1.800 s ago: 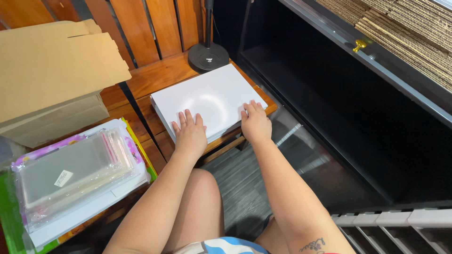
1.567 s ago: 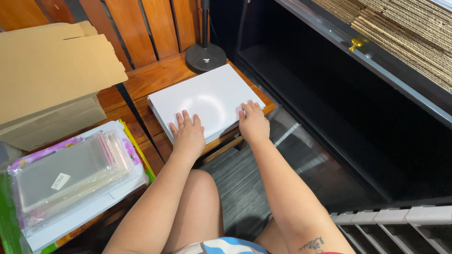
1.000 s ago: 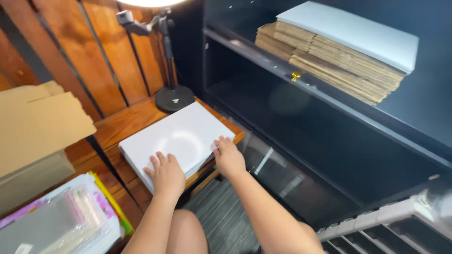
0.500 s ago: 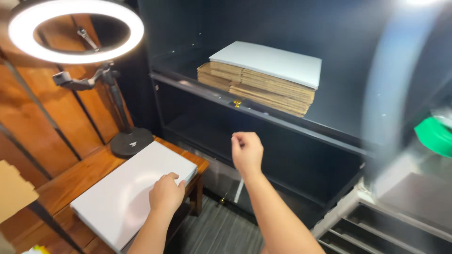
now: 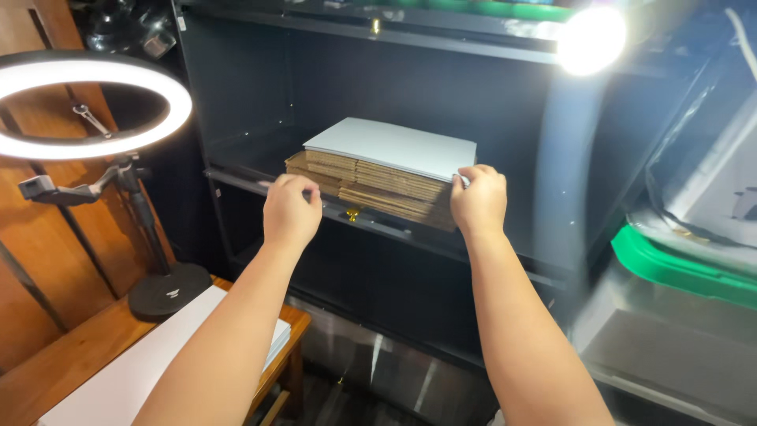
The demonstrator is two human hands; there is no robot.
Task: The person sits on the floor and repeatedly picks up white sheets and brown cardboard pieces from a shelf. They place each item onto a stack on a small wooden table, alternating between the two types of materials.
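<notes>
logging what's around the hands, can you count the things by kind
hands: 2, left hand and right hand
stack of cardboard sheets: 1
white board on top of it: 1
ring light: 1
white flat box on wooden table: 1
total: 6

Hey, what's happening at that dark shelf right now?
A person reaches both hands to a stack of flat cardboard sheets topped by a white sheet on a black shelf. The right hand pinches the stack's right corner; the left hand is at its left front edge. A lit ring light stands to the left.
</notes>
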